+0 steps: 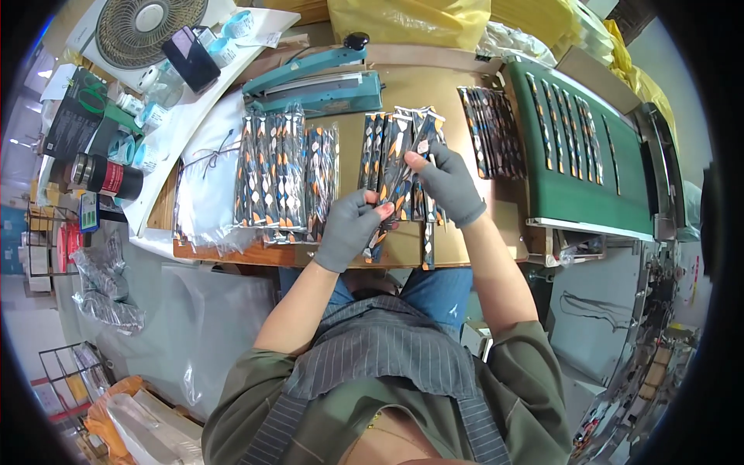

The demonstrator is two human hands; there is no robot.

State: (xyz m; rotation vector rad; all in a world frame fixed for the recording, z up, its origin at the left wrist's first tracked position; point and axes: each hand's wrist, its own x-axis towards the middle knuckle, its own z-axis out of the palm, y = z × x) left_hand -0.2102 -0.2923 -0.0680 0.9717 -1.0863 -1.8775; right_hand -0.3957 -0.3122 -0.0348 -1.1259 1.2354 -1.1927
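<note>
Clear plastic bags (pixel 270 174) left of the hands hold rows of patterned strips; 1 black flask (pixel 108 177) sits farther left, its contents hidden. Over the brown table (pixel 459 242), the left hand (pixel 349 230) is curled, thumb and fingers closed around the held strips (pixel 400 191), while the right hand (pixel 451 186) pinches near their upper ends, blocking part of the loose pile (pixel 373 143). A teal sealer (pixel 314 91) stands behind the bags; a green conveyor (pixel 570 198) at right carries more strips.
</note>
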